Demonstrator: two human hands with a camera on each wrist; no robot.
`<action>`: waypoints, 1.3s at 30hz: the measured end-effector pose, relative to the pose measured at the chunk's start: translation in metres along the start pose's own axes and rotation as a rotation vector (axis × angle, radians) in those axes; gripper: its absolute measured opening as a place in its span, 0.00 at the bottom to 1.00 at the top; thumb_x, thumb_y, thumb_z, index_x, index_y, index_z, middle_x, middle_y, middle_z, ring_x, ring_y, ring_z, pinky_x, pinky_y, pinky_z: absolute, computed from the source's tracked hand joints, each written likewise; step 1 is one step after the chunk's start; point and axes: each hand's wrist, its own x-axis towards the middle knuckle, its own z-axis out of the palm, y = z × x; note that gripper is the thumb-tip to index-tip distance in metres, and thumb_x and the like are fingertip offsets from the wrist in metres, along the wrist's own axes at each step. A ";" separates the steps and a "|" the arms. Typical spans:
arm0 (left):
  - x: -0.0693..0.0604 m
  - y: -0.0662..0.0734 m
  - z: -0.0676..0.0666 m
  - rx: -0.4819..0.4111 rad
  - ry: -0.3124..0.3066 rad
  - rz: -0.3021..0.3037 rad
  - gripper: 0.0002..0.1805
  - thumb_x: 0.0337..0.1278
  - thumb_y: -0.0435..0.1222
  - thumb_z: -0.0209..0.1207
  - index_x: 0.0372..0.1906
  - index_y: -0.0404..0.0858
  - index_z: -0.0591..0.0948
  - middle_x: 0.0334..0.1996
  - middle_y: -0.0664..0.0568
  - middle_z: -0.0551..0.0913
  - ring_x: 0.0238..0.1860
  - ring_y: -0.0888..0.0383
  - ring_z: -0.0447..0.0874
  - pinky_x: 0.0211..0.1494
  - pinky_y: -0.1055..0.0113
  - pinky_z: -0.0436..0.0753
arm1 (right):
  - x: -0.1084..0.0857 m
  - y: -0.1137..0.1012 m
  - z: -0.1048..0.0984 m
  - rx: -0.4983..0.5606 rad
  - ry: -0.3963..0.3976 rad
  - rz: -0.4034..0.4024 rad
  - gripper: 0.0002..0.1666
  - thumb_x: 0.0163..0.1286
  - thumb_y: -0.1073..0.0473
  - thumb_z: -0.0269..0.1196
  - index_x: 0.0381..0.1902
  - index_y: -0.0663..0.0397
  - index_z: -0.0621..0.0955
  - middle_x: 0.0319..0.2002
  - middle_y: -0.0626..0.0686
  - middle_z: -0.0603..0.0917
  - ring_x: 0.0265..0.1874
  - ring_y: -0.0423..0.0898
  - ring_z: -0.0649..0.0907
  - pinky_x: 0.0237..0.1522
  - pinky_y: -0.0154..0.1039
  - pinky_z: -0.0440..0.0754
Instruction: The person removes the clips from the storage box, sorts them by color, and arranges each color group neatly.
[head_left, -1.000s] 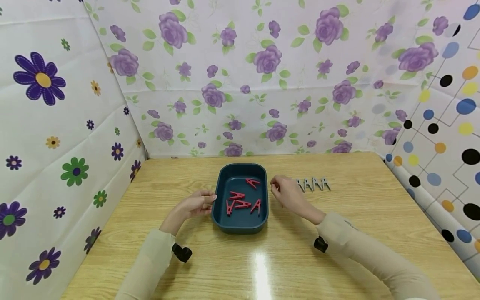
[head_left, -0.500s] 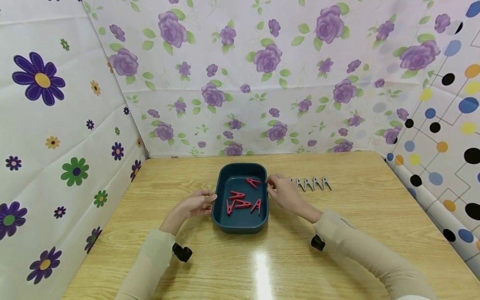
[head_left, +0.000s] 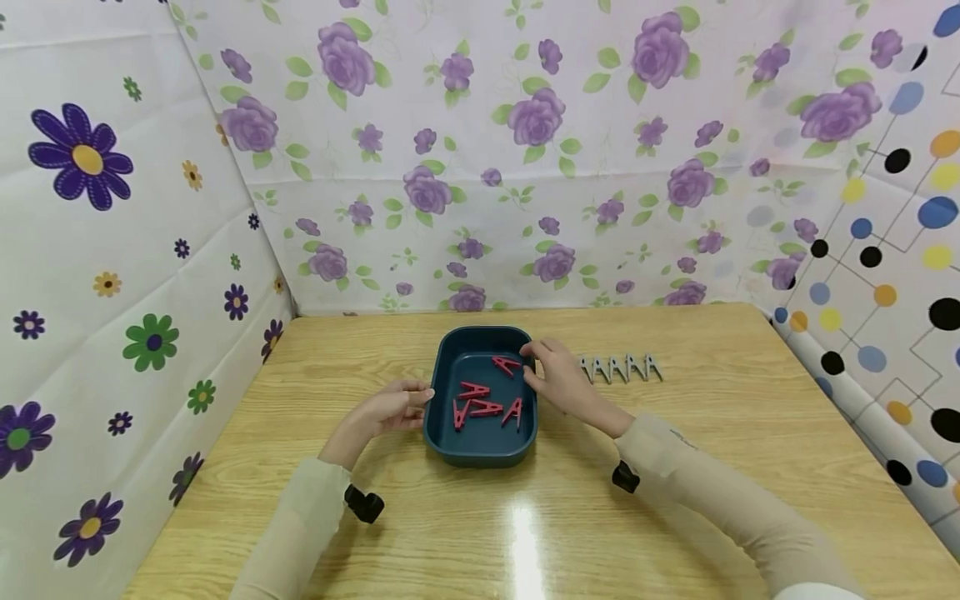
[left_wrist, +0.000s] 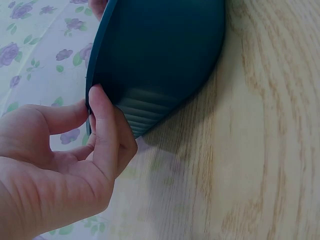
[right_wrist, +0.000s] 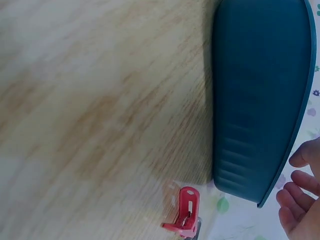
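Observation:
A dark teal bin (head_left: 483, 454) on the table holds several red clothespins (head_left: 486, 408). At its left rim my left hand (head_left: 386, 410) pinches the edge between thumb and fingers; the left wrist view shows this hand (left_wrist: 75, 155) gripping the rim of the bin (left_wrist: 165, 45). My right hand (head_left: 566, 383) is at the right rim, thumb and fingers apart with nothing seen between them, fingertips over the edge. In the right wrist view this hand (right_wrist: 302, 192) is beside the bin's rim (right_wrist: 260, 100), fingers loosely bent.
Several grey clothespins (head_left: 615, 368) stand in a row on the wooden table (head_left: 675, 433), right of my right hand. A red clothespin (right_wrist: 188, 212) shows on the table in the right wrist view, a greyish one partly behind it. Patterned cloths surround the table at back and sides.
My right hand has moved left and slightly away from me, from beside the bin to its right rim, and its fingers have spread. Another grey clothespin shows beside it. My left hand stays put.

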 end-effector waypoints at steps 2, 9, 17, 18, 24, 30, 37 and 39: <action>0.000 0.000 0.000 0.003 -0.002 0.002 0.22 0.71 0.37 0.51 0.62 0.29 0.65 0.35 0.51 0.80 0.29 0.61 0.79 0.35 0.71 0.82 | 0.002 0.001 0.002 -0.004 -0.013 0.003 0.14 0.64 0.64 0.65 0.49 0.55 0.79 0.45 0.56 0.82 0.44 0.53 0.81 0.42 0.45 0.81; -0.002 -0.001 0.001 0.012 -0.006 0.012 0.24 0.72 0.38 0.50 0.64 0.28 0.63 0.36 0.52 0.79 0.30 0.61 0.78 0.36 0.71 0.82 | 0.011 0.000 0.006 -0.013 -0.084 -0.022 0.18 0.63 0.63 0.66 0.52 0.56 0.79 0.49 0.57 0.81 0.50 0.52 0.81 0.48 0.47 0.82; -0.003 0.000 0.002 0.021 0.005 0.008 0.24 0.72 0.37 0.50 0.64 0.28 0.63 0.36 0.52 0.79 0.29 0.62 0.78 0.37 0.70 0.82 | 0.023 -0.001 0.013 -0.080 -0.196 -0.070 0.23 0.64 0.63 0.66 0.56 0.59 0.77 0.53 0.57 0.80 0.53 0.52 0.80 0.51 0.46 0.81; -0.003 0.000 0.002 0.021 0.004 0.008 0.24 0.72 0.37 0.50 0.64 0.27 0.63 0.36 0.52 0.79 0.29 0.62 0.78 0.36 0.70 0.82 | 0.024 -0.001 0.014 -0.097 -0.209 -0.073 0.23 0.64 0.63 0.66 0.57 0.59 0.77 0.53 0.57 0.80 0.53 0.52 0.80 0.51 0.46 0.81; -0.004 0.001 0.002 0.017 -0.002 0.004 0.24 0.72 0.37 0.50 0.64 0.26 0.63 0.35 0.52 0.79 0.29 0.62 0.77 0.35 0.71 0.81 | 0.035 -0.003 0.021 -0.169 -0.293 -0.076 0.23 0.65 0.61 0.65 0.57 0.59 0.77 0.49 0.57 0.82 0.44 0.50 0.82 0.43 0.44 0.81; -0.001 0.000 0.002 0.000 0.010 -0.006 0.23 0.71 0.36 0.51 0.63 0.28 0.64 0.34 0.53 0.79 0.28 0.62 0.77 0.34 0.71 0.81 | 0.044 -0.006 0.025 -0.269 -0.429 -0.063 0.20 0.66 0.59 0.64 0.55 0.58 0.79 0.45 0.57 0.82 0.37 0.48 0.82 0.39 0.42 0.81; 0.000 -0.001 0.001 0.003 0.016 -0.006 0.26 0.71 0.37 0.51 0.66 0.28 0.62 0.34 0.53 0.79 0.28 0.62 0.77 0.34 0.72 0.81 | 0.052 -0.010 0.028 -0.431 -0.499 -0.047 0.14 0.70 0.58 0.59 0.50 0.58 0.80 0.40 0.57 0.83 0.39 0.52 0.82 0.45 0.48 0.79; 0.000 -0.001 0.000 0.006 0.014 -0.004 0.26 0.72 0.37 0.50 0.67 0.28 0.62 0.35 0.52 0.79 0.29 0.62 0.77 0.34 0.72 0.81 | 0.055 -0.012 0.029 -0.479 -0.536 -0.024 0.13 0.72 0.57 0.56 0.49 0.57 0.80 0.42 0.57 0.83 0.43 0.53 0.82 0.51 0.49 0.77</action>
